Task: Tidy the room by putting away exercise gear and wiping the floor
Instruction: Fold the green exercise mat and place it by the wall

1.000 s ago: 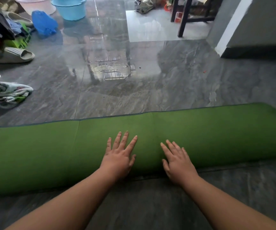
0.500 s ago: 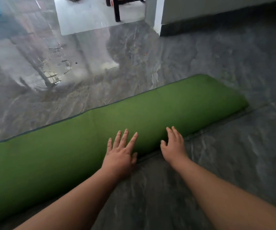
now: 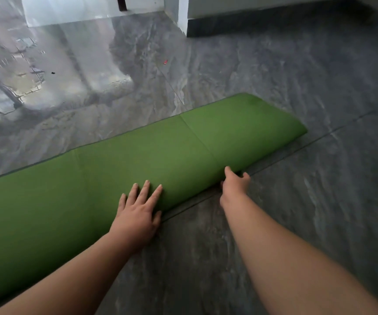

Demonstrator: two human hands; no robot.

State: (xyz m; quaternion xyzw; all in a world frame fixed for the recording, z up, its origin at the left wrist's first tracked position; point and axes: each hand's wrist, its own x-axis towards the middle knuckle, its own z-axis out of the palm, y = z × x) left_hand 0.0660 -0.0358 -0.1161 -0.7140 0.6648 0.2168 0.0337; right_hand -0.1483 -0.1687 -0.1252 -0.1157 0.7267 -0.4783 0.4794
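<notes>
Half-hidden right hand (image 3: pixel 234 186) fingers; mat (image 3: pixel 138 164) cropped

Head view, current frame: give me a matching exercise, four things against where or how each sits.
Things:
1. left hand
2. right hand
3. green mat
4. red speck

States:
A. fingers curled at the mat's near edge
B. lying alone on the bare grey floor beyond the mat
C. palm down, fingers spread flat on the mat
D. stretched in a long band across the floor

Pairs: 1-C, 2-A, 3-D, 4-B
</notes>
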